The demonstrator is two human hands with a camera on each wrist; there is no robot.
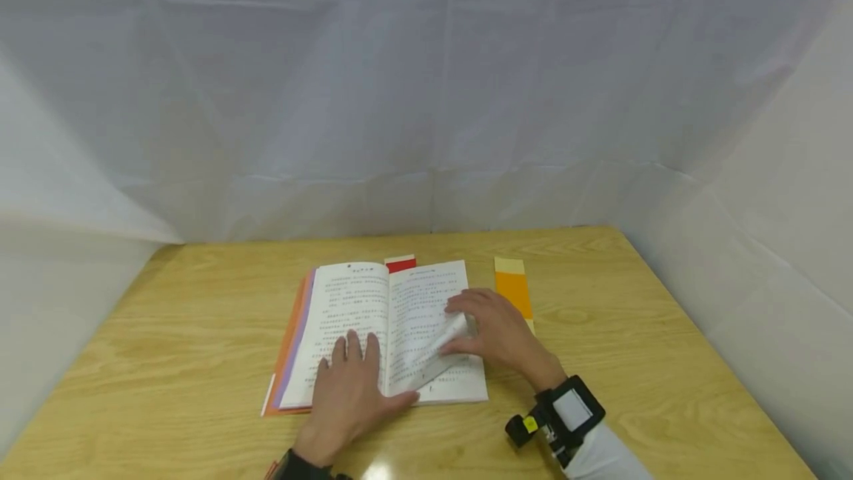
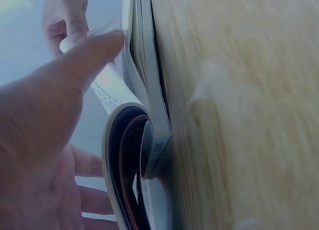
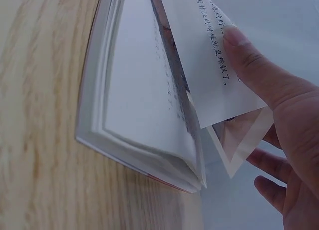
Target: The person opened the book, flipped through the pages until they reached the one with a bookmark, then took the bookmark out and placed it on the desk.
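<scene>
Book point(image 1: 373, 332) lies open on the wooden table point(image 1: 633, 361), near the front edge, pages up. Left hand point(image 1: 349, 391) rests flat on the left page by the spine, fingers straight and slightly spread. Right hand point(image 1: 496, 332) pinches a right-hand page point(image 1: 443, 343) between thumb and fingers, lifting it into a curl. Orange-and-yellow strip point(image 1: 513, 289) lies just beside the book's right edge; a red tab point(image 1: 401, 264) shows at its top.
</scene>
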